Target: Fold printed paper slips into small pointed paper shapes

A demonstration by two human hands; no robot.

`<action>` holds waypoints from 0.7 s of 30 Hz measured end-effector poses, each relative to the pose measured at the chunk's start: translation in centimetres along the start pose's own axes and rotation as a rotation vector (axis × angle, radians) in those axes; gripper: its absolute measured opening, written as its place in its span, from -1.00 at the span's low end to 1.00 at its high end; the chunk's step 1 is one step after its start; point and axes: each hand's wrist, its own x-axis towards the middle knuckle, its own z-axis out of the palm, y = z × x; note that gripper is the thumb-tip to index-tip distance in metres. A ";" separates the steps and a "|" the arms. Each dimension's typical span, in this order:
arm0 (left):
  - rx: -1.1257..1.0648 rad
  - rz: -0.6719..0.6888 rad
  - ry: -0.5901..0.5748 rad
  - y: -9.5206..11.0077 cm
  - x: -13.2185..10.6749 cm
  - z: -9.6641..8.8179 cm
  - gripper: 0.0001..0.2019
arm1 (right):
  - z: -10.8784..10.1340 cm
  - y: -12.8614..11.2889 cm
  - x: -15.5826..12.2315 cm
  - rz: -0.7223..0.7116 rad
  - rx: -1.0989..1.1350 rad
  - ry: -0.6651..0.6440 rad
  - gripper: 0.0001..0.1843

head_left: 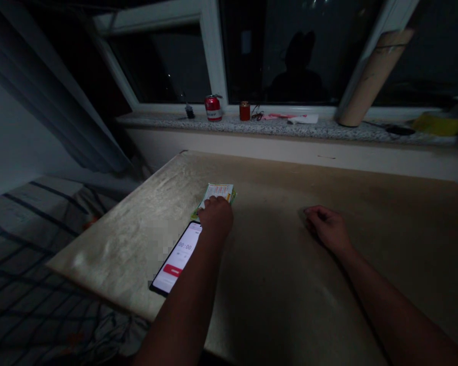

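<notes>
Green-and-white printed packet [223,190] lies flat on the beige counter [275,279], left of centre, just beyond the far end of the phone [179,256]. Left hand [217,216] is over the packet's near part, fingers curled down on it; can't tell from here if they pinch it or just rest there. Right hand [325,226] is well apart from the left, low over or on the bare counter to the right, fingers loosely curled, thumb side up; can't see whether the fingertips meet. Phone lies face up, screen lit, reads 00:00 with a red button below; left forearm hides part of its right side. Behind, speckled stone sill [229,125] carries a red can [213,108], a small orange-red container [245,111] just right of it, and a tall cardboard tube [376,79] tilted against the window frame. Grey curtain [57,86] hangs at left, striped cloth [34,229] below it. Light's dim.
</notes>
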 end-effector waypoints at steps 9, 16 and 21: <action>-0.053 -0.027 -0.031 0.2 0.7 0.2 -0.69 | 0.1 0.0 0.0 -0.013 -0.002 0.011 -0.59; -0.112 -0.095 0.000 -0.5 1.1 0.0 -0.71 | 0.0 0.1 -0.1 -0.009 -0.004 0.004 -0.59; -0.159 -0.099 0.038 -0.9 1.2 -0.3 -0.71 | -0.1 0.1 0.0 -0.009 -0.010 -0.013 -0.62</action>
